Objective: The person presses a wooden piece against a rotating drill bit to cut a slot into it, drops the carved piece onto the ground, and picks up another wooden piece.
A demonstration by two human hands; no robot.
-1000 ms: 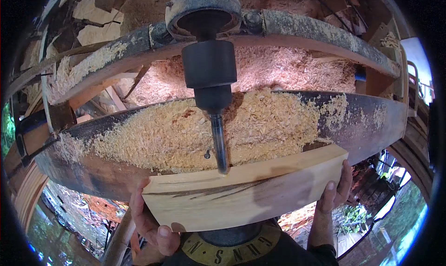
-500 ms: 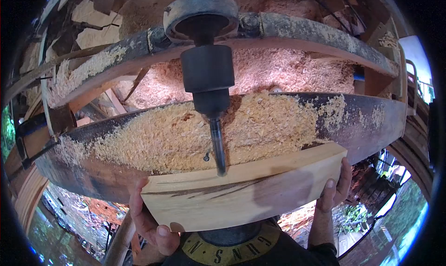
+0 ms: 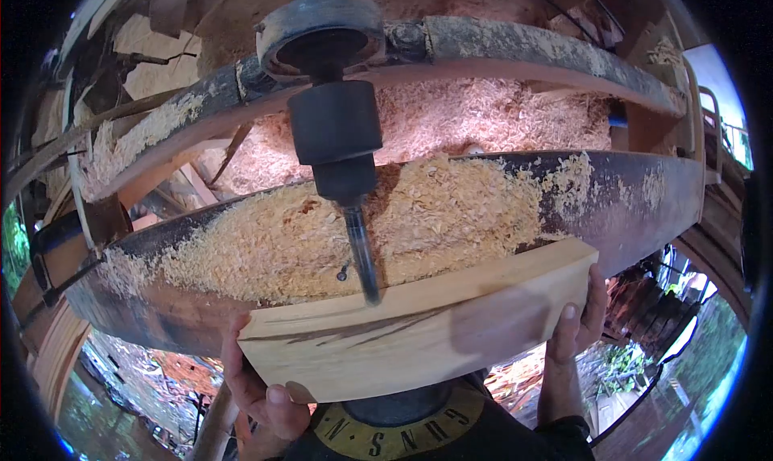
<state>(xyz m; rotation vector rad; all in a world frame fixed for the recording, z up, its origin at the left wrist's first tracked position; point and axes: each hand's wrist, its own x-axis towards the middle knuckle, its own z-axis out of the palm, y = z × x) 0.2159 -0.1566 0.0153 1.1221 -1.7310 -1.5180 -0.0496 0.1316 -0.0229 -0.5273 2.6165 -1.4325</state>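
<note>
Head view: with the left hand (image 3: 262,401), clasping the left end of a pale, dark-streaked wooden block (image 3: 403,340), thumb by the near corner; with the right hand (image 3: 576,332), gripping its right end, thumb on the broad face. Held along the near edge of the bench (image 3: 652,195), between the dark shirt (image 3: 515,441) and a metal bit (image 3: 361,252). Meeting the bit's tip at the narrow far face; cannot tell whether pierced. Above, a dark chuck (image 3: 336,127). Strewn over the bench, yellowish shavings (image 3: 258,252). Farther off, pinkish sawdust (image 3: 491,115) and a dusty beam (image 3: 523,46).
</note>
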